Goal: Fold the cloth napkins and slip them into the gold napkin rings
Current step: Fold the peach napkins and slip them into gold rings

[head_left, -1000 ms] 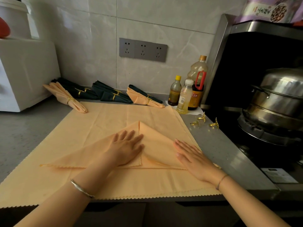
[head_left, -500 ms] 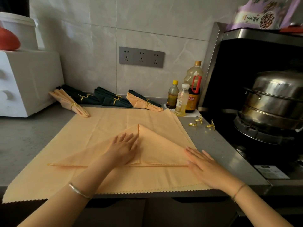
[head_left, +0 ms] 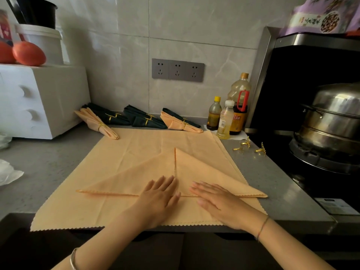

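Task partly done. Flat peach cloths (head_left: 124, 152) cover counter front edge; top napkin (head_left: 206, 172) is a triangle, mid-fold. Left hand (head_left: 157, 199) and right hand (head_left: 216, 199) lie flat, fingers straight, pressing its lower crease, gripping nothing. Several ringed napkins (head_left: 144, 119) line back edge. Loose gold rings (head_left: 245, 144) near right edge, unfilled. Grey speckled counter (head_left: 48, 168); tiled wall (head_left: 120, 55); steel steamer pot (head_left: 331, 121) right; sockets (head_left: 177, 70).

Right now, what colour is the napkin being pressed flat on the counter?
The napkin is a plain pale peach-orange with a zigzag-cut edge. It shows best in the head view.

Three bottles (head_left: 231, 114) stand beside a steel steamer pot (head_left: 331, 121) on the stove
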{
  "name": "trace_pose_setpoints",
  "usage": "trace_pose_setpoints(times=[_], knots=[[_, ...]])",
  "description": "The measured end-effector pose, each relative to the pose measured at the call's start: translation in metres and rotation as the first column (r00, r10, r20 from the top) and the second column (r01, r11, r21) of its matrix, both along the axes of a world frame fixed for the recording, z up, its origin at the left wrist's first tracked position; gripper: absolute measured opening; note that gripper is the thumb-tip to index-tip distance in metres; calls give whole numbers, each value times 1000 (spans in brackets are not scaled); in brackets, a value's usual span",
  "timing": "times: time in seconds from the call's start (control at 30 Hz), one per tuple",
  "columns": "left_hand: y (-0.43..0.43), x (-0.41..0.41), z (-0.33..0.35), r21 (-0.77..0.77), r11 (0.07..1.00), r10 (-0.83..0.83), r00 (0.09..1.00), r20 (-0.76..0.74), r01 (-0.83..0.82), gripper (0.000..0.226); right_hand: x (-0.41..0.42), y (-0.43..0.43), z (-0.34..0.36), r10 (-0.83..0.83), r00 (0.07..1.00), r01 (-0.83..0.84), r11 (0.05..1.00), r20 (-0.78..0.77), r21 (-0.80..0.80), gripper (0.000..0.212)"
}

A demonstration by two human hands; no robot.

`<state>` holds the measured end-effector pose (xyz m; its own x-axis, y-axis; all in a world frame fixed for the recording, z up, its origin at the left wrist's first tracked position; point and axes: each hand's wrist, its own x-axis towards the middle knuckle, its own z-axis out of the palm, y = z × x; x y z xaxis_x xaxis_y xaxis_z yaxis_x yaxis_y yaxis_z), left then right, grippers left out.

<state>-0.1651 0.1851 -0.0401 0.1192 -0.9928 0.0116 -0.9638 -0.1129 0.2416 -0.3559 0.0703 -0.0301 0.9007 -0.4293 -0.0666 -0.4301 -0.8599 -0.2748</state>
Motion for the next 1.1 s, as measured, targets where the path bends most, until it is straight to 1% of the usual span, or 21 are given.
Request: trace_pose_setpoints(times=[0.03, 0.1, 0.3, 0.43, 0.63, 0.73, 0.87, 0.93, 1.0, 1.03, 1.07, 1.1], knots=[[1, 1, 0, -6, 1000, -4, 1000, -5, 4, 93, 0, 0, 0, -3, 1000, 3, 1000, -6, -3, 56], [2, 1, -1, -12, 1000, -16, 1000, -9, 16, 91, 1, 1, 0, -2, 1000, 2, 1000, -16, -11, 50], [5, 1, -1, -27, 998, -59, 997, -50, 57, 88, 4, 1, 0, 8, 1000, -9, 999, -16, -47, 49], [11, 3, 2, -46, 992, -125, 989, -76, 121, 77, 4, 0, -1, 17, 1000, -18, 997, -15, -73, 48], [19, 10, 3, -136, 956, -264, 964, -25, 259, 63, 0, -5, 0, 30, 999, -32, 989, -18, -141, 45], [22, 13, 4, -116, 949, -294, 956, 15, 293, 62, -9, -11, 8, 27, 998, -38, 978, -60, -203, 44], [24, 16, 6, -80, 947, -310, 951, 23, 311, 65, -32, -26, 24, -78, 993, 54, 964, -86, -259, 45], [25, 17, 5, -78, 949, -306, 952, 19, 306, 67, -48, -37, 28, -136, 985, 99, 948, -103, -302, 50], [24, 17, 3, -92, 948, -305, 952, 9, 305, 69, -63, -50, 34, -183, 977, 138, 937, -111, -321, 49], [24, 17, 3, -99, 946, -310, 951, 9, 309, 70, -68, -57, 39, -208, 973, 169, 940, -105, -298, 44], [24, 17, 2, -106, 944, -314, 949, 7, 313, 71, -72, -65, 45, -224, 972, 201, 950, -70, -240, 37], [24, 17, 1, -115, 941, -319, 948, 9, 318, 71, -76, -71, 52, -244, 970, 242, 958, 0, -152, 33]])
